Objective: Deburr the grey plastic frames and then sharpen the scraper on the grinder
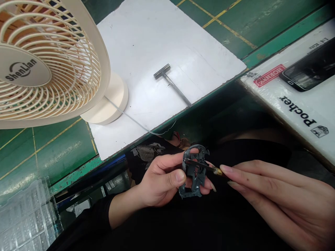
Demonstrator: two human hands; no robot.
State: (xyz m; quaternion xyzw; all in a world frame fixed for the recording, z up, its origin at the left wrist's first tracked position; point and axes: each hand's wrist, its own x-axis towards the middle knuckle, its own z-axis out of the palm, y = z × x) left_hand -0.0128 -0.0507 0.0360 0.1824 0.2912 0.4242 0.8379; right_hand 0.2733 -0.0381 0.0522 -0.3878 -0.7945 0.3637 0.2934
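Over my lap, my left hand (163, 177) grips a dark grey molded part (195, 186) with a rounded top end and openings through it. The thumb lies on its left edge and fingertips show behind its right side. From the right, my right hand (272, 188) pinches a thin tool (216, 170) by its brass-coloured end between thumb and fingers. The tool's dark slim blade reaches across the upper opening of the part. Whether its tip touches the inside cannot be made out.
A beige fan (104, 66) stands at the left on a white sheet (141, 38) over the green table. A metal T-shaped tool (176, 85) lies near the sheet's front edge. At right, a white box (290, 97) carries a phone (309, 66). Clear plastic trays (26, 216) are lower left.
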